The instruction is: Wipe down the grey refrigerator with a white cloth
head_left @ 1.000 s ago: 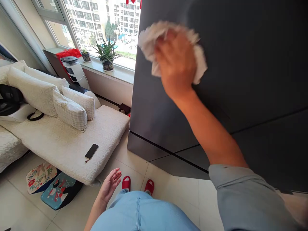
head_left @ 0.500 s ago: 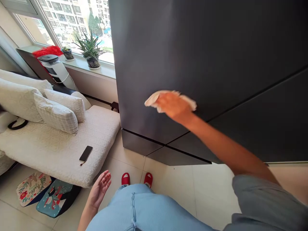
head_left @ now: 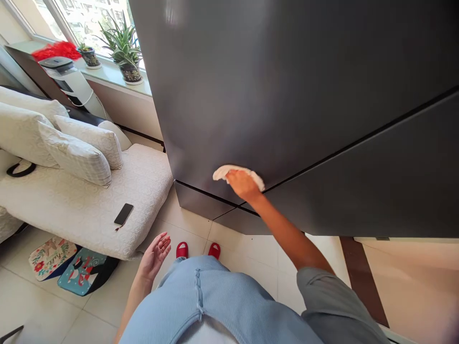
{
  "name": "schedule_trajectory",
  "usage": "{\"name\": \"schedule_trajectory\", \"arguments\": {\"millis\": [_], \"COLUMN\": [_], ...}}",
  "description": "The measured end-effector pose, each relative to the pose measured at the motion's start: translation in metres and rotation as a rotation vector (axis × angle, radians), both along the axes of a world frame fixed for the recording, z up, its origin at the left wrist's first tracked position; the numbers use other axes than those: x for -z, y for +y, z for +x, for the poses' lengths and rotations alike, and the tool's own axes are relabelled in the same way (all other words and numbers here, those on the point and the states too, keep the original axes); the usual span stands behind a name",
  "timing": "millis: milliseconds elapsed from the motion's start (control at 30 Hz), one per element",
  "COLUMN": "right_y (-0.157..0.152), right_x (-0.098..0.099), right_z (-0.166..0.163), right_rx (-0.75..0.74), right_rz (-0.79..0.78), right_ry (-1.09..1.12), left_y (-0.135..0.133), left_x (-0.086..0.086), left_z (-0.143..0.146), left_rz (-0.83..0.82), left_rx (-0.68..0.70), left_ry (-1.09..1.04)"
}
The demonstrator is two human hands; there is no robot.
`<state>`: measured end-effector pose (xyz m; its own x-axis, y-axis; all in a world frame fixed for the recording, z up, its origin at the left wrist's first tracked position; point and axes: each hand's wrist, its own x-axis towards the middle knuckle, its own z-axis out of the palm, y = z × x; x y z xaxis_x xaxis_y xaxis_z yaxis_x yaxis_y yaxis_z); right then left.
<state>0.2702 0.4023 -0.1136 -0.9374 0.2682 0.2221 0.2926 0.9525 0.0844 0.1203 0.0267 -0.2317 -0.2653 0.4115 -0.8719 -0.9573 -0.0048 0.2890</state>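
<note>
On my feed, the right hand (head_left: pixel 244 185) has its fingers bent over a pale cloth (head_left: pixel 224 171), held against the dark panel (head_left: pixel 258 95) just above the black gap (head_left: pixel 208 195); the left hand (head_left: pixel 155 253) hangs empty, fingers loosely curled. I'd flag snagging: a loose cloth edge could catch in that gap if slid lower, or bunch up if finger pressure goes uneven.

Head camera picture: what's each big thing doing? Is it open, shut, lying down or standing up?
Dark panels: shut
Right hand: closed on cloth
White cloth: pressed against a panel
Left hand: open, nothing in it
Sofa cushions: propped up
Phone: lying flat, upward face dark
Red slippers: being worn
Larger potted plant: upright
</note>
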Motion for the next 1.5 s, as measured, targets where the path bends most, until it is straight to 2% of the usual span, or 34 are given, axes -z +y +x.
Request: {"name": "schedule_trajectory", "arguments": {"millis": [67,133,200,233,300,367,400,467,500,567,600,633,700,767,867,967,1067,1167,1233,1300,1333,1400,1500], "right_y": [-0.016,-0.024,-0.024,-0.021,-0.012,0.003,0.012,0.031,0.04,0.054,0.057,0.059,0.057,0.052,0.045,0.038,0.029,0.021,0.019,0.022,0.025,0.036,0.059], "right_x": [0.033,0.05,0.05,0.043,0.012,-0.036,-0.065,-0.121,-0.145,-0.173,-0.176,-0.171,-0.143,-0.099,-0.032,0.019,0.051,0.059,0.045,0.011,-0.014,-0.075,-0.169], "right_z": [0.007,0.011,0.015,0.017,0.022,0.031,0.037,0.046,0.05,0.054,0.056,0.057,0.062,0.071,0.087,0.098,0.102,0.101,0.098,0.093,0.089,0.079,0.061], "right_rx": [-0.075,-0.15,-0.192,-0.2,-0.189,-0.11,-0.048,0.05,0.043,-0.021,-0.067,-0.11,-0.174,-0.202,-0.142,-0.143,-0.251,-0.332,-0.349,-0.339,-0.316,-0.238,-0.088], "right_rz": [-0.021,-0.033,-0.027,-0.017,0.002,0.083,0.183,0.483,0.626,0.765,0.753,0.708,0.549,0.364,0.164,-0.003,-0.086,-0.044,-0.018,0.006,0.024,0.118,0.376], "right_ry": [-0.121,-0.21,-0.253,-0.257,-0.247,-0.154,-0.034,0.331,0.511,0.714,0.73,0.719,0.697,0.646,0.449,0.227,0.048,-0.012,0.007,0.037,0.071,0.234,0.693], "left_y": [-0.004,-0.008,-0.009,-0.01,-0.011,-0.011,-0.011,-0.009,-0.007,-0.003,-0.001,0.001,0.005,0.008,0.008,0.004,-0.001,-0.004,-0.006,-0.01,-0.012,-0.019,-0.029], "left_x": [-0.002,-0.005,-0.009,-0.011,-0.014,-0.018,-0.019,-0.021,-0.022,-0.023,-0.023,-0.023,-0.023,-0.022,-0.018,-0.014,-0.014,-0.021,-0.027,-0.033,-0.035,-0.039,-0.039], "left_z": [0.002,0.004,0.006,0.008,0.013,0.021,0.027,0.039,0.047,0.063,0.072,0.082,0.103,0.125,0.156,0.175,0.177,0.169,0.164,0.163,0.163,0.167,0.178], "left_rz": [-0.019,-0.03,-0.034,-0.033,-0.033,-0.038,-0.041,-0.043,-0.04,-0.031,-0.026,-0.024,-0.025,-0.032,-0.044,-0.074,-0.095,-0.08,-0.058,-0.037,-0.028,-0.022,-0.029], "left_rx": [0.0,-0.007,-0.024,-0.035,-0.06,-0.09,-0.105,-0.138,-0.155,-0.189,-0.21,-0.235,-0.294,-0.353,-0.403,-0.41,-0.392,-0.358,-0.35,-0.367,-0.38,-0.407,-0.43], "left_ry": [0.011,0.03,0.052,0.062,0.076,0.08,0.079,0.073,0.069,0.058,0.052,0.045,0.032,0.018,-0.004,-0.019,0.0,0.062,0.106,0.139,0.149,0.152,0.118]}}
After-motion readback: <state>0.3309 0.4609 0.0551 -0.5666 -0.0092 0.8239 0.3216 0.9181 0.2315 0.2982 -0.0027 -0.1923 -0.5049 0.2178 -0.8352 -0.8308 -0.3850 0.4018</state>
